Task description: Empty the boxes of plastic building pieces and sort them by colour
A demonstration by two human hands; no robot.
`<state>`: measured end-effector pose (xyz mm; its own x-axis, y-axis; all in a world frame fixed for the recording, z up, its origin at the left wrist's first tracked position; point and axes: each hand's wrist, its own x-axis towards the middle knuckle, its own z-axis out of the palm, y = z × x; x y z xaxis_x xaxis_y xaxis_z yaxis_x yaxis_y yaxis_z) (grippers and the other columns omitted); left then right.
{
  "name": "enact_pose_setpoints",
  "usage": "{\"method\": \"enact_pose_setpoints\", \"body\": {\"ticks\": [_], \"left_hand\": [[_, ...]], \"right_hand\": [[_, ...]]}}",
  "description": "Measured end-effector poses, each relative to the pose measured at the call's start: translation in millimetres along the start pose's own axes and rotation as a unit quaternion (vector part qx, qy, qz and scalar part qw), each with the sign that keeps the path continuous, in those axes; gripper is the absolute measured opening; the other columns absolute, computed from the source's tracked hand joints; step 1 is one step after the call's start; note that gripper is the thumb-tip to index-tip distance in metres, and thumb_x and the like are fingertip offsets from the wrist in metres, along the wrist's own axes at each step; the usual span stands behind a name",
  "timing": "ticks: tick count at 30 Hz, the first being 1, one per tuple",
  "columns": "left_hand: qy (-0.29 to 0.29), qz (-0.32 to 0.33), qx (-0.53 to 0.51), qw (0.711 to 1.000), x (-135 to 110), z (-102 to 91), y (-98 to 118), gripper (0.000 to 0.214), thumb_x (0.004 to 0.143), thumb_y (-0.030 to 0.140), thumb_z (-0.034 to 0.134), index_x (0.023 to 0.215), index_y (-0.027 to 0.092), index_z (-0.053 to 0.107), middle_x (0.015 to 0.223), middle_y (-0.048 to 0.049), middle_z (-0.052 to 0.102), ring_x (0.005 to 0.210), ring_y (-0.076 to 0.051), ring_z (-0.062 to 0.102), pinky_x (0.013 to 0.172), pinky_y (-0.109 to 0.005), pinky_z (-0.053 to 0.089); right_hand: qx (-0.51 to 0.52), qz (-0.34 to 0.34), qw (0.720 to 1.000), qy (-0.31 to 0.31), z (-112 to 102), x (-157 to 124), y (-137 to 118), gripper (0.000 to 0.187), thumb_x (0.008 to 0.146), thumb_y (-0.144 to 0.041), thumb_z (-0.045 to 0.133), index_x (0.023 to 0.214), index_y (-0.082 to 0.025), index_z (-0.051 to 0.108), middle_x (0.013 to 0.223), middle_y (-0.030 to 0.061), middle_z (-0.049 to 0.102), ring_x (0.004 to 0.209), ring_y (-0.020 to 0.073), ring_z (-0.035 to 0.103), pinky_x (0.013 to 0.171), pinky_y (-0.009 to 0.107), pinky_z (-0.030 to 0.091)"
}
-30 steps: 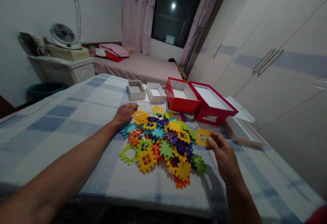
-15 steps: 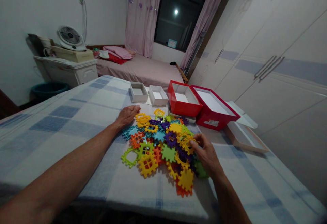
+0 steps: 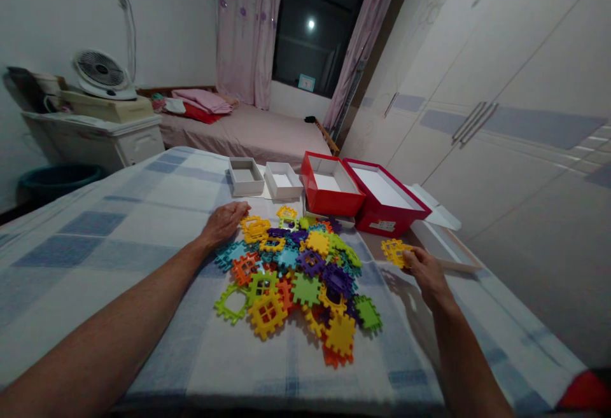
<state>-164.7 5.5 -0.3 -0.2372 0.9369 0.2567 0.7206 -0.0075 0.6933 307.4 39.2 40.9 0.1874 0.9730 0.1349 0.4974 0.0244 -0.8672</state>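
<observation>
A pile of colourful plastic interlocking building tiles (image 3: 305,288) with notched edges lies on the cloth-covered table. To its right, my right hand (image 3: 427,271) pinches a yellow window-patterned tile (image 3: 395,252) between thumb and fingers, raised off the pile. My left hand (image 3: 223,222) rests flat at the pile's upper left, its fingers stretched toward some yellow tiles (image 3: 255,228) and holding nothing. A solid green tile (image 3: 367,312) lies at the pile's right edge.
Behind the pile stand a grey box (image 3: 245,177), a white box (image 3: 283,181), a red box (image 3: 329,196) and a magenta box (image 3: 382,217). A shallow box lid (image 3: 449,246) lies at the right. A blue-checked tablecloth (image 3: 157,265) covers the table.
My right hand has lifted the yellow window-patterned tile off the pile and carried it to the right. My left hand stays beside the pile. The camera view has turned slightly right.
</observation>
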Motion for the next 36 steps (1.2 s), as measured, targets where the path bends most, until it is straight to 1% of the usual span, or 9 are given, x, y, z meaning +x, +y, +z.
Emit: {"method": "enact_pose_setpoints", "body": {"ticks": [4, 11, 17, 23, 28, 30, 32, 34, 36], "left_hand": [[-0.004, -0.002, 0.004, 1.0, 0.7, -0.3, 0.1, 0.056, 0.086, 0.054, 0.024, 0.095, 0.017, 0.064, 0.092, -0.0077, 0.07, 0.089, -0.022, 0.063, 0.08, -0.03, 0.046], [-0.005, -0.004, 0.016, 1.0, 0.6, -2.0, 0.1, 0.056, 0.086, 0.055, 0.023, 0.096, 0.018, 0.063, 0.093, -0.007, 0.069, 0.091, -0.022, 0.063, 0.083, -0.031, 0.045], [-0.009, -0.001, 0.008, 1.0, 1.7, -1.5, -3.5, 0.053, 0.085, 0.054, 0.024, 0.096, 0.02, 0.063, 0.093, -0.0056, 0.069, 0.091, -0.022, 0.063, 0.084, -0.032, 0.045], [-0.013, -0.009, 0.014, 1.0, 0.5, -2.9, -0.3, 0.053, 0.086, 0.054, 0.024, 0.096, 0.019, 0.063, 0.094, -0.0064, 0.069, 0.092, -0.023, 0.062, 0.085, -0.032, 0.045], [-0.01, -0.01, 0.002, 1.0, -0.6, -2.4, 2.7, 0.053, 0.086, 0.053, 0.024, 0.094, 0.019, 0.063, 0.092, -0.0067, 0.069, 0.09, -0.021, 0.063, 0.083, -0.031, 0.046], [-0.008, -0.015, 0.002, 1.0, -0.3, -2.0, 2.9, 0.052, 0.086, 0.053, 0.025, 0.095, 0.019, 0.063, 0.092, -0.0067, 0.069, 0.09, -0.021, 0.063, 0.082, -0.031, 0.046], [-0.006, -0.015, 0.003, 1.0, -0.2, -1.9, 2.9, 0.051, 0.086, 0.052, 0.026, 0.095, 0.019, 0.064, 0.092, -0.0069, 0.069, 0.09, -0.021, 0.063, 0.082, -0.031, 0.045], [-0.008, -0.01, 0.004, 1.0, -0.6, -2.3, 2.9, 0.051, 0.086, 0.052, 0.026, 0.096, 0.019, 0.064, 0.093, -0.0069, 0.069, 0.089, -0.021, 0.062, 0.082, -0.031, 0.045], [-0.007, -0.006, 0.002, 1.0, -1.1, -2.7, 3.1, 0.051, 0.086, 0.052, 0.026, 0.097, 0.019, 0.064, 0.092, -0.0066, 0.069, 0.089, -0.021, 0.062, 0.082, -0.031, 0.045]], "right_hand": [[-0.024, 0.019, 0.999, 0.008, -17.8, 6.4, 21.8, 0.033, 0.061, -0.042, 0.058, 0.077, -0.014, 0.062, 0.068, 0.0044, 0.065, 0.057, 0.0157, 0.058, 0.05, 0.027, 0.049], [-0.088, 0.037, 0.995, 0.037, -30.5, 8.1, 39.6, 0.033, 0.07, -0.042, 0.047, 0.079, -0.015, 0.063, 0.071, 0.0083, 0.069, 0.063, 0.021, 0.064, 0.056, 0.032, 0.051], [-0.216, -0.012, 0.972, 0.093, -41.9, 20.4, 40.1, 0.032, 0.071, -0.041, 0.049, 0.078, -0.016, 0.068, 0.085, 0.0113, 0.07, 0.086, 0.0262, 0.063, 0.078, 0.036, 0.046], [-0.262, -0.016, 0.961, 0.09, -50.1, 34.1, 48.7, 0.037, 0.073, -0.036, 0.047, 0.092, -0.013, 0.069, 0.092, 0.0129, 0.07, 0.086, 0.0253, 0.064, 0.079, 0.037, 0.048], [-0.279, -0.085, 0.952, 0.098, -31.9, 20.4, 23.5, 0.038, 0.076, -0.035, 0.047, 0.1, -0.012, 0.066, 0.107, 0.017, 0.065, 0.103, 0.0292, 0.058, 0.092, 0.045, 0.042], [-0.234, -0.169, 0.956, 0.039, -12.1, 1.8, -6.9, 0.038, 0.08, -0.036, 0.047, 0.106, -0.015, 0.063, 0.113, 0.014, 0.063, 0.103, 0.0251, 0.058, 0.092, 0.041, 0.044], [-0.162, -0.226, 0.956, -0.091, 12.7, -20.4, -43.1, 0.038, 0.083, -0.036, 0.047, 0.115, -0.019, 0.058, 0.117, 0.0095, 0.062, 0.101, 0.0212, 0.06, 0.086, 0.037, 0.049], [-0.145, -0.304, 0.916, -0.217, 39.4, -39.5, -76.1, 0.044, 0.082, -0.028, 0.048, 0.126, -0.023, 0.05, 0.128, 0.0065, 0.055, 0.112, 0.0195, 0.054, 0.093, 0.037, 0.046], [-0.156, -0.373, 0.868, -0.29, 64.5, -50.7, -98.2, 0.056, 0.077, -0.016, 0.049, 0.131, -0.024, 0.046, 0.136, 0.0058, 0.048, 0.125, 0.0194, 0.043, 0.105, 0.041, 0.035]]}}
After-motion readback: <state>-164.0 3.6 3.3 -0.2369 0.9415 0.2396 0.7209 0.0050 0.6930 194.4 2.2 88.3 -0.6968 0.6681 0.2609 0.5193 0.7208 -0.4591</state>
